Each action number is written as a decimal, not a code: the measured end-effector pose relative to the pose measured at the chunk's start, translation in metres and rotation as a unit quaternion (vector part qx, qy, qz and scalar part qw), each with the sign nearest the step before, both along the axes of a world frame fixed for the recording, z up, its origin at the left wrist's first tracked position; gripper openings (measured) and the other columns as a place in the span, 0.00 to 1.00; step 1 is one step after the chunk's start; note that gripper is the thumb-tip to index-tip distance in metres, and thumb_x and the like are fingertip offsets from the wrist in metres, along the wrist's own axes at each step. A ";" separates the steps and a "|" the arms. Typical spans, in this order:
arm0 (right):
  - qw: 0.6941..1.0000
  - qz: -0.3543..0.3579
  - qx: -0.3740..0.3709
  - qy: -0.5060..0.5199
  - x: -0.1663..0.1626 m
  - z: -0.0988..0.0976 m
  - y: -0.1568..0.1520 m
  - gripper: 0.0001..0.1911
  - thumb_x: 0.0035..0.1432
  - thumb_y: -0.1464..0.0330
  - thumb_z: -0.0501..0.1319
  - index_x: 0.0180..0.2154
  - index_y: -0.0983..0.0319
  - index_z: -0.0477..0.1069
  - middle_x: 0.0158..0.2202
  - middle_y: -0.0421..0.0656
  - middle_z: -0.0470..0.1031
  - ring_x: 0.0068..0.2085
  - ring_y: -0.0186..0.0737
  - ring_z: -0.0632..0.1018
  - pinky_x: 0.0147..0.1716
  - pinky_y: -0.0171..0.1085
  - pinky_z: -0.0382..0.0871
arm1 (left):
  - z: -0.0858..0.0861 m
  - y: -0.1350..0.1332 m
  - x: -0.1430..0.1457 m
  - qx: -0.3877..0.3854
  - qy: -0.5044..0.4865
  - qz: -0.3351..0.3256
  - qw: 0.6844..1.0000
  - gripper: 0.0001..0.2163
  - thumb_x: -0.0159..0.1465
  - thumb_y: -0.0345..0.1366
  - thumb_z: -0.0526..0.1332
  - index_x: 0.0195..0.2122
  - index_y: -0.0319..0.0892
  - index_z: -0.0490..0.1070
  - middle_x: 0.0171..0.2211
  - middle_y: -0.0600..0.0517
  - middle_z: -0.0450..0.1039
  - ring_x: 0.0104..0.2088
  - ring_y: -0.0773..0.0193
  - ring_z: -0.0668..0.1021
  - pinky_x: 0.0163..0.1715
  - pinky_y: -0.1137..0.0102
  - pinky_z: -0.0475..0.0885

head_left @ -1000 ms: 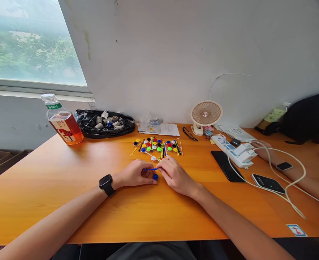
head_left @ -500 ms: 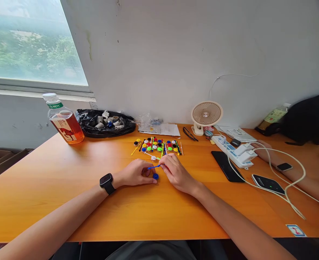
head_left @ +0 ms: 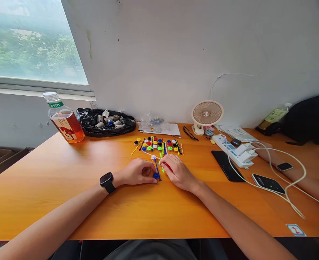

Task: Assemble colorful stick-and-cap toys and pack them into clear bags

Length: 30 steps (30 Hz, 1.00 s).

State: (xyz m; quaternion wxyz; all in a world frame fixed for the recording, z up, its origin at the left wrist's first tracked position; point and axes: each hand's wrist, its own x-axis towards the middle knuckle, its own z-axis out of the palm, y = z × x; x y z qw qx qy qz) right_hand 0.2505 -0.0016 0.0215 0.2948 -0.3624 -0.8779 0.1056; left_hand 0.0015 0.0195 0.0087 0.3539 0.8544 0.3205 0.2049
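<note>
My left hand [head_left: 137, 171], with a black watch on its wrist, rests on the table. Its thumb and curled fingers close around the near side of a small blue disc [head_left: 155, 176]. A blue arrow-shaped piece [head_left: 157, 169] lies slanted against this disc; whether they are joined I cannot tell. My right hand [head_left: 177, 171] pinches a bright green arrow-shaped piece [head_left: 163, 168] just right of the blue one. Behind my fingers is a white disc [head_left: 153, 157] with a white arrow piece. Further back are several coloured discs [head_left: 155, 147] in groups with arrow pieces among them.
An open bottle of amber drink [head_left: 67, 126] and a black bag of grey parts [head_left: 105, 122] stand at the left. To the right are a small fan [head_left: 207, 113], a black phone [head_left: 227, 166], a power strip [head_left: 232, 151] with cables, and another person's forearm [head_left: 297, 177].
The blue arrow has left my right hand and now lies by the blue disc. My right hand now holds a green arrow. My left hand has barely moved.
</note>
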 end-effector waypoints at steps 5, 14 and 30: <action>1.000 0.013 -0.003 -0.020 0.000 0.003 -0.003 0.04 0.71 0.71 0.61 0.45 0.57 0.73 0.45 0.46 0.77 0.48 0.48 0.74 0.50 0.47 0.68 | 0.000 0.000 -0.001 0.014 0.004 -0.004 1.000 0.19 0.63 0.54 0.72 0.41 0.43 0.79 0.27 0.56 0.73 0.25 0.70 0.70 0.26 0.74 0.61; 0.998 -0.005 0.017 -0.059 0.004 -0.006 0.000 0.13 0.62 0.81 0.60 0.42 0.59 0.75 0.46 0.47 0.76 0.50 0.48 0.73 0.52 0.47 0.70 | 0.004 -0.001 -0.002 0.034 0.015 -0.015 0.999 0.19 0.62 0.55 0.72 0.41 0.43 0.81 0.28 0.56 0.73 0.26 0.70 0.70 0.27 0.73 0.61; 0.996 0.018 0.061 -0.067 0.000 -0.001 -0.001 0.10 0.72 0.72 0.61 0.51 0.56 0.76 0.48 0.48 0.78 0.53 0.52 0.72 0.52 0.52 0.68 | 0.002 0.000 -0.003 0.006 -0.020 -0.020 1.000 0.20 0.61 0.53 0.74 0.42 0.41 0.81 0.26 0.56 0.70 0.25 0.70 0.68 0.25 0.74 0.61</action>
